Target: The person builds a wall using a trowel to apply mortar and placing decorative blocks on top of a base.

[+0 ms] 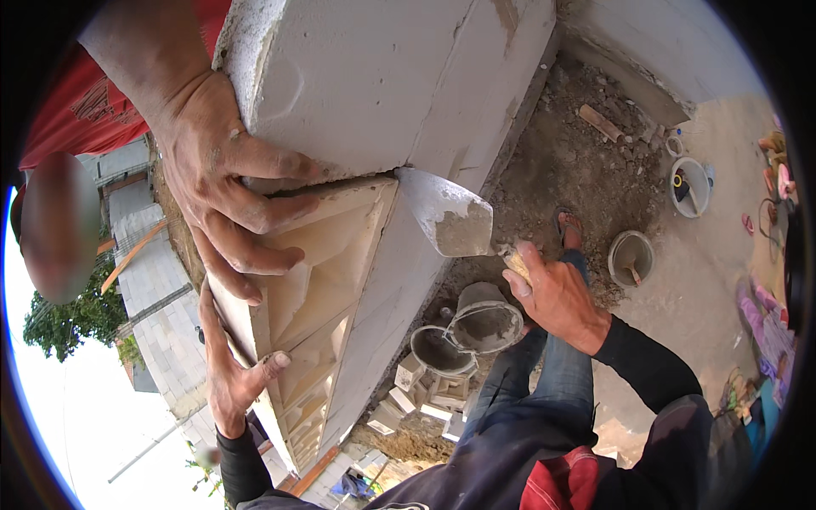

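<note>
In my right hand (pixel 557 299) is a pointing trowel (pixel 455 223), gripped by its wooden handle. The blade has wet grey mortar on it. Its tip touches the dark gap between a grey wall (pixel 374 76) and a pale, moulded ventilation block (pixel 327 246). My left hand (pixel 234 378) grips the block's outer edge, fingers along the side and thumb on the patterned face. A co-worker's hand (pixel 225 183) reaches from the upper left, its fingers spread over the same block's upper corner.
Mortar-stained buckets (pixel 484 319) stand below, beside several small pale blocks (pixel 408 399). Another bucket (pixel 631 257) holds grey mix, and a white pail (pixel 689 189) holds tools. A broken brown piece (pixel 600 123) lies on the dirt. Roof tiles (pixel 157 280) show beyond the wall.
</note>
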Tool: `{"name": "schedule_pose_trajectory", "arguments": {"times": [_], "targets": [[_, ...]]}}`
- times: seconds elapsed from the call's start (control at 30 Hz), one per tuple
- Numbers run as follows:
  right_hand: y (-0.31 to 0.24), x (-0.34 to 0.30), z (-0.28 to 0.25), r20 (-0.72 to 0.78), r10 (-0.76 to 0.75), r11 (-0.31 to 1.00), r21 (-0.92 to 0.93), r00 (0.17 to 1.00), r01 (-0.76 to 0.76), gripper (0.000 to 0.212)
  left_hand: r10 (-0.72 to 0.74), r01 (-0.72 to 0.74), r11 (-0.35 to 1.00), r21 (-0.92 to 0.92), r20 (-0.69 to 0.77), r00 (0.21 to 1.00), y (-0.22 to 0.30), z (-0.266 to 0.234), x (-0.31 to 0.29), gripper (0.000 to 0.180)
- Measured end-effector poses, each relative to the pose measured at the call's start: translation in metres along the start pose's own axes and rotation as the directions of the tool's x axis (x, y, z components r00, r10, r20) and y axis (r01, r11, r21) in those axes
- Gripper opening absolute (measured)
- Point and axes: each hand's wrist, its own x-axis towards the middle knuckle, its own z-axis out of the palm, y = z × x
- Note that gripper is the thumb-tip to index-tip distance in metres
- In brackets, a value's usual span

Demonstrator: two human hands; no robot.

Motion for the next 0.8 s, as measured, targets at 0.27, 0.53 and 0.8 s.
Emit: {"name": "schedule_pose_trajectory", "arguments": {"times": [0.27, 0.53, 0.8], "targets": [[-0.014, -0.019, 0.07, -0.213, 0.057, 0.98, 0.196, 0.975, -0.014, 0.04, 0.078, -0.077, 0.993, 0.085, -0.011, 0.997, 0.03, 0.007, 0.043, 0.113], [-0.003, -0.012, 0.008, -0.082, -0.014, 1.0, -0.021, 0.997, 0.012, 0.031, 0.107, -0.101, 0.992, 0.074, -0.088, 0.99, 0.016, 0.01, 0.036, 0.106], [0.009, 0.002, 0.024, -0.036, 0.016, 0.995, 0.102, 0.999, -0.013, 0.03, 0.073, -0.07, 0.989, 0.128, -0.02, 0.997, 0.008, 0.003, 0.031, 0.104]]}}
